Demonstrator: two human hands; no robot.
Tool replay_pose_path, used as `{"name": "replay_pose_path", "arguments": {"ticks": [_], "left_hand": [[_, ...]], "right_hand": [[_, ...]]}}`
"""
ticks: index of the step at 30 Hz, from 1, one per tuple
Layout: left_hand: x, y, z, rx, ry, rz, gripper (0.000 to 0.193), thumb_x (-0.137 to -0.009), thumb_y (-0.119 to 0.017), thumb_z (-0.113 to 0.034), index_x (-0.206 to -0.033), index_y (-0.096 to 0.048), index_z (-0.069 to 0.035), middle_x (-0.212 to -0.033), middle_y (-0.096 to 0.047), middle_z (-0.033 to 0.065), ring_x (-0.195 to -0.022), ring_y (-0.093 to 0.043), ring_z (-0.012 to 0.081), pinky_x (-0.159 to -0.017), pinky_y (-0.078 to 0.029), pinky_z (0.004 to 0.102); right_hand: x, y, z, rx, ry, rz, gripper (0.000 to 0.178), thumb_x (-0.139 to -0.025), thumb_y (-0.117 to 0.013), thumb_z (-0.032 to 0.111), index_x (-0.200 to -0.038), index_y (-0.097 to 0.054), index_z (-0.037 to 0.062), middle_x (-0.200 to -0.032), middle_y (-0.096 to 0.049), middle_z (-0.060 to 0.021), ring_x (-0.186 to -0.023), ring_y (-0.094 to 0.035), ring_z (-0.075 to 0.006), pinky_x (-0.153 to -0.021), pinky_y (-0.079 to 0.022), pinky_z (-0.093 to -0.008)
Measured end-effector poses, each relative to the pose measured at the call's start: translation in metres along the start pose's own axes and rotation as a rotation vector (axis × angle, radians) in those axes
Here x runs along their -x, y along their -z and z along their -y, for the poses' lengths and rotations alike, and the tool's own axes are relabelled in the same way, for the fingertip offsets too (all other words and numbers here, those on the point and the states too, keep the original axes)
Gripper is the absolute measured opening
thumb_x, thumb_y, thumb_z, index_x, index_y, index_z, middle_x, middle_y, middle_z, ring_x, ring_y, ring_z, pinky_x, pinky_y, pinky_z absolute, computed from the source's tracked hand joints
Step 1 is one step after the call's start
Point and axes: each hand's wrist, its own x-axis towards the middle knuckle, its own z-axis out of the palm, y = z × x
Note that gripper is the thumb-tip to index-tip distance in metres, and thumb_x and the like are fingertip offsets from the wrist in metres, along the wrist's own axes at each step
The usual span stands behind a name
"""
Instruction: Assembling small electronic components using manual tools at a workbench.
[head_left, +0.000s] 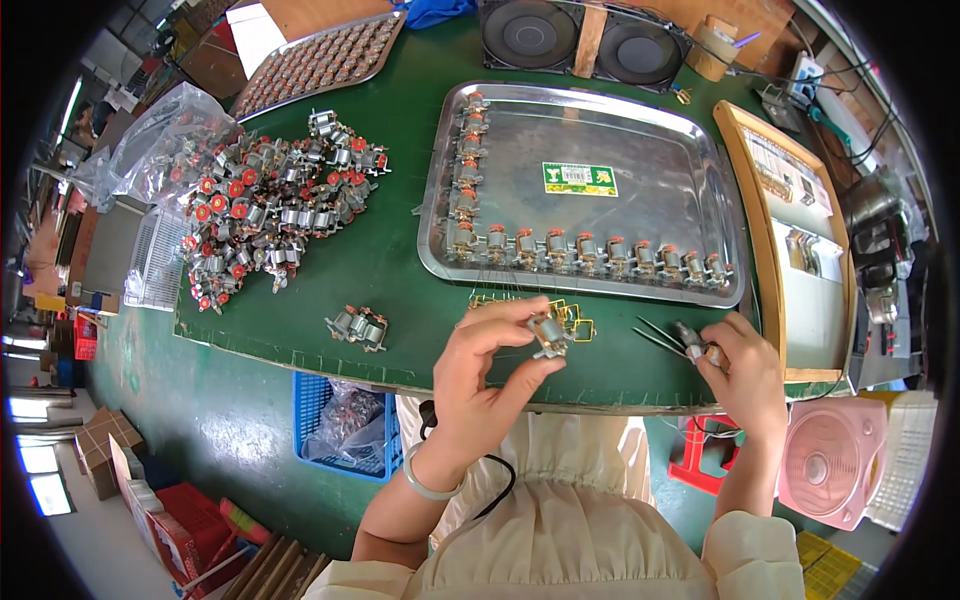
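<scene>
My left hand pinches a small motor part, a silvery cylinder with metal ends, between thumb and fingers just above the table's near edge. Behind it lie thin yellow wire frames, partly hidden by the hand. To the right, my right hand is closed near the table edge on tweezers, whose two thin prongs point left. A small dark grey piece is at those fingertips; whether it is held cannot be made out. A pair of similar motor parts lies left of my left hand.
A metal tray holds motor parts along its left and near sides. A heap of red-ended parts lies left, beside a clear plastic bag. A filled tray, two black speakers and a wooden-framed box border the workspace.
</scene>
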Motion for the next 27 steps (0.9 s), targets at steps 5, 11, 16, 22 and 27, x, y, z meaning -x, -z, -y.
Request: {"name": "replay_pose_path", "arguments": {"ticks": [5,11,16,22,27], "left_hand": [[0.004,-0.006,-0.003,-0.020,0.050,0.095,0.037,-0.069,-0.068,0.004,-0.100,-0.048,-0.002,-0.110,-0.056,0.0168,-0.100,-0.055,0.0266,-0.084,-0.045,0.0323],[0.004,0.014,-0.008,0.034,-0.011,0.080,0.045,-0.071,-0.066,0.006,-0.109,-0.042,-0.001,-0.114,-0.052,0.0188,-0.106,-0.052,0.0274,-0.088,-0.043,0.0348],[-0.007,0.042,-0.016,-0.115,0.043,-0.174,0.067,-0.074,-0.062,0.006,-0.128,-0.023,-0.001,-0.132,-0.033,0.0195,-0.119,-0.040,0.0284,-0.099,-0.033,0.0369],[-0.007,0.093,-0.023,-0.445,0.031,-0.293,0.036,-0.082,-0.052,0.002,-0.117,-0.042,0.001,-0.123,-0.045,0.0184,-0.115,-0.045,0.0267,-0.097,-0.035,0.0352],[-0.004,0.127,-0.034,-0.696,0.115,-0.097,0.026,-0.080,-0.046,0.008,-0.104,-0.055,0.002,-0.116,-0.052,0.0155,-0.113,-0.047,0.0248,-0.097,-0.034,0.0346]], "right_hand": [[-0.020,-0.005,0.044,-0.318,0.258,-0.190,0.036,-0.062,-0.065,-0.002,-0.096,-0.055,0.0018,-0.078,-0.054,-0.0134,-0.066,-0.058,-0.0275,-0.055,-0.047,-0.0340],[-0.048,-0.017,0.094,-0.440,0.577,-0.060,0.023,-0.064,-0.062,0.003,-0.084,-0.053,0.0024,-0.072,-0.053,-0.0086,-0.058,-0.056,-0.0261,-0.051,-0.046,-0.0348],[-0.102,-0.034,0.103,-0.163,0.614,-0.196,0.018,-0.064,-0.062,0.003,-0.080,-0.054,0.0041,-0.069,-0.053,-0.0096,-0.062,-0.056,-0.0287,-0.053,-0.045,-0.0378],[-0.162,-0.064,0.090,0.041,0.607,-0.179,0.013,-0.064,-0.061,0.003,-0.075,-0.054,0.0044,-0.072,-0.056,-0.0088,-0.067,-0.057,-0.0294,-0.056,-0.046,-0.0390],[-0.166,-0.065,0.092,0.075,0.647,-0.079,0.010,-0.064,-0.061,0.003,-0.072,-0.055,0.0045,-0.073,-0.057,-0.0080,-0.070,-0.058,-0.0287,-0.059,-0.048,-0.0385]]}}
